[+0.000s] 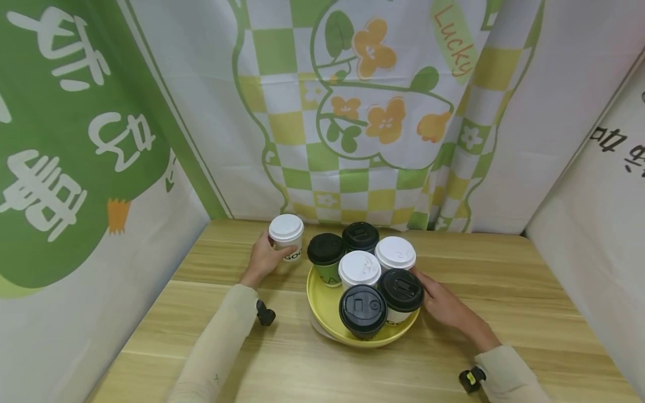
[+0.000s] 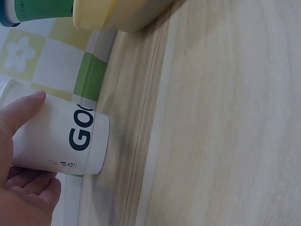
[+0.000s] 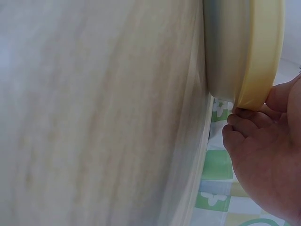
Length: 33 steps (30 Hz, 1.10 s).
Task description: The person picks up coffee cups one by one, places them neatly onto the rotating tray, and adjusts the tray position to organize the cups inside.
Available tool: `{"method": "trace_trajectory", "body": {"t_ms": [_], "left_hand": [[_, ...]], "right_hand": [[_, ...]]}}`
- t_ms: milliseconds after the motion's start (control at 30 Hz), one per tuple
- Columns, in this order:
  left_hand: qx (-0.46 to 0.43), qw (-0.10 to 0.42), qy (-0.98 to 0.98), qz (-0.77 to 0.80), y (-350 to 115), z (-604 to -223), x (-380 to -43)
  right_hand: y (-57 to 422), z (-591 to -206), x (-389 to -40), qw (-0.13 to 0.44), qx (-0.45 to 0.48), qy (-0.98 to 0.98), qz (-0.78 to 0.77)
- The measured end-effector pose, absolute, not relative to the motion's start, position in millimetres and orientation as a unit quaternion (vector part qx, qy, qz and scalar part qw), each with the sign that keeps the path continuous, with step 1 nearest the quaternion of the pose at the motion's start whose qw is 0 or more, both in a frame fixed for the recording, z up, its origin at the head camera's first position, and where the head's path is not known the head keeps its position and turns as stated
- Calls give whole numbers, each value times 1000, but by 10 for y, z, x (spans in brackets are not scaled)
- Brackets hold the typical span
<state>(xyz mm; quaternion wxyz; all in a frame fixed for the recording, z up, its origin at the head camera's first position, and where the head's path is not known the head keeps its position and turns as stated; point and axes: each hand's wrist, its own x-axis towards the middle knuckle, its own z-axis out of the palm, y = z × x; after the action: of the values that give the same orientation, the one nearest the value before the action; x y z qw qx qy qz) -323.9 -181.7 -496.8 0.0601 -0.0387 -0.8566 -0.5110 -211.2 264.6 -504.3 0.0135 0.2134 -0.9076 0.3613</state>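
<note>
My left hand [image 1: 264, 258] grips a white paper cup [image 1: 286, 253] with a white lid, left of the tray. In the left wrist view, the thumb lies along one side of this cup [image 2: 61, 132] and the fingers wrap the other; dark "GO" lettering shows near its base. My right hand [image 1: 445, 305] pinches the right edge of a round yellow tray [image 1: 322, 302]. In the right wrist view, thumb and fingertips meet at the tray's rim [image 3: 263, 56]. Several lidded cups crowd the tray, among them a green cup [image 1: 327, 274] and a dark cup [image 1: 363, 313] at the front.
Two white-lidded cups, one at the tray's middle [image 1: 360, 268] and one behind right [image 1: 395, 253], stand beside black-lidded ones. A wooden table [image 1: 282, 358] carries everything. A patterned curtain [image 1: 282, 140] hangs along its back edge, with fabric walls on both sides.
</note>
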Motion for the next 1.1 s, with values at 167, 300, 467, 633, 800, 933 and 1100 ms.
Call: {"method": "trace_trajectory", "body": {"t_ms": [167, 300, 467, 633, 800, 933, 1100], "left_hand": [[-42, 67, -852, -517, -1813, -4971, -3237], [-41, 67, -850, -522, -1814, -4965, -3222], [-46, 73, -846, -526, -1822, -4949, -3202], [-50, 76, -843, -531, -1836, -4917, -3170], [-56, 79, -840, -535, -1873, -4887, -3130], [-59, 77, -836, -540, -1915, -4853, -3077], [-52, 70, -843, -530, -1966, -4811, -2996]], "right_hand": [[2643, -5043, -2101, 23, 216, -908, 357], [2636, -5042, -2092, 27, 218, -909, 355], [2627, -5029, -2085, 27, 217, -909, 356], [2624, -5022, -2071, 23, 212, -911, 354], [2619, -5045, -2062, 26, 215, -911, 352], [2606, -5047, -2046, 31, 217, -908, 357], [2587, -5042, -2018, 35, 220, -906, 361]]}}
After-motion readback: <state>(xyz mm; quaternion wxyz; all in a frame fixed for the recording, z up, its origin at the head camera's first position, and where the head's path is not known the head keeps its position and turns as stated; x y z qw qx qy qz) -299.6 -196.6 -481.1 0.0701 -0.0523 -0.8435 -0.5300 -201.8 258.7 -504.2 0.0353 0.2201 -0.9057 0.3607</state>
